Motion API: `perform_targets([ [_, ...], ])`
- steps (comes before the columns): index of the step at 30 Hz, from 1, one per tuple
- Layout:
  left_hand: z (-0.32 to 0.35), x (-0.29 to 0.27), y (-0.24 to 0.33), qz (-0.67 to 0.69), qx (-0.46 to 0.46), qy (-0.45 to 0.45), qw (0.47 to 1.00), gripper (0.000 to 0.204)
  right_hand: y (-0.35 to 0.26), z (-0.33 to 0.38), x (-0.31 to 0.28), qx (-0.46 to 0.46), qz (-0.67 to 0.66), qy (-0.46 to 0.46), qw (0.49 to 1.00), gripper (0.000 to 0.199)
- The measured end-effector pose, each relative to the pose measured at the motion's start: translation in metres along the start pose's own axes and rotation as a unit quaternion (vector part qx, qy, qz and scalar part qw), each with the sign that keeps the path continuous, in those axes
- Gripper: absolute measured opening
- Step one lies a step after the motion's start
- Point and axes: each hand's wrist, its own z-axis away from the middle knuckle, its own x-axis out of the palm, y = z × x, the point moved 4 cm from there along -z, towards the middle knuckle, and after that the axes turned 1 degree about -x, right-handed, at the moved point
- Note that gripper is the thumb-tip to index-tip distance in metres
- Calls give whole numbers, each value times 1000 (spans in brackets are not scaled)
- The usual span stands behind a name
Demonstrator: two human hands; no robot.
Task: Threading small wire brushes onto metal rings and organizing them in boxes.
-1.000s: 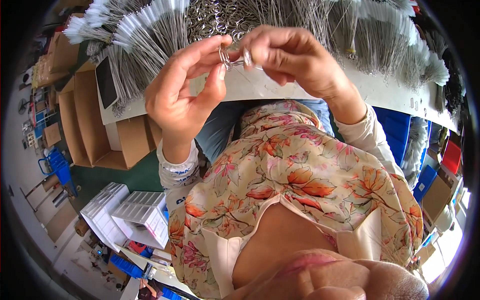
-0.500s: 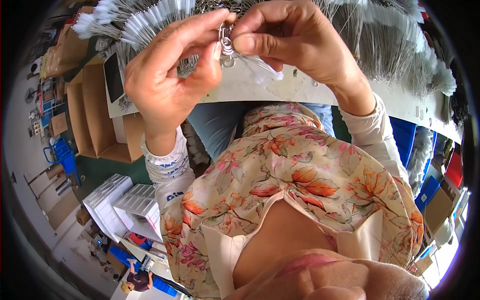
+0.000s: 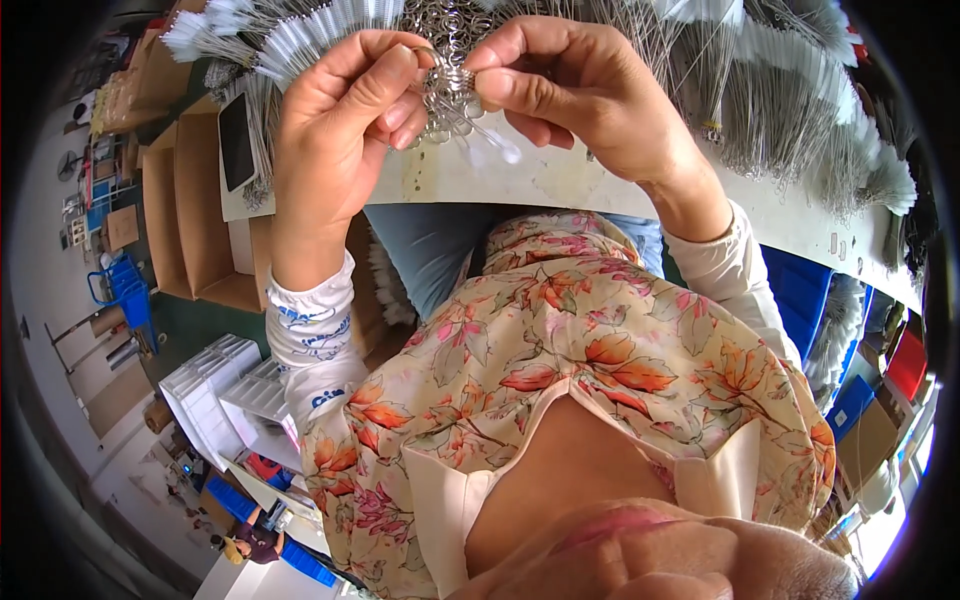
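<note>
My left hand (image 3: 345,130) is closed, thumb against forefinger, on a thin metal ring (image 3: 431,54). To its right, my right hand (image 3: 575,90) pinches small wire-handled brushes by their looped ends (image 3: 466,80). The brushes' white bristle tips (image 3: 500,148) hang toward me and look blurred. Both hands are close together above the table's near side. A pile of metal rings (image 3: 450,25) lies just beyond them; how many loops are on the held ring cannot be made out.
Bundles of white-tipped wire brushes (image 3: 800,90) cover the far side of the pale table (image 3: 560,178). A dark phone-like slab (image 3: 237,143) lies at the left edge. Below are an open cardboard box (image 3: 205,215) and white plastic crates (image 3: 210,390). Another person (image 3: 255,543) works far off.
My left hand has turned and drawn back slightly, its thumb moving up to the forefinger. The ring and looped wires now sit lower between my hands, and the brush tips have swung.
</note>
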Motion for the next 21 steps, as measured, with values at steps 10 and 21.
perform_targets([
  [10,24,-8,7,26,-29,41,998,22,9,-12,15,17,24,-42,999,13],
  [21,81,-33,15,4,176,207,962,19,39,-24,84,-119,-7,-72,990,8],
])
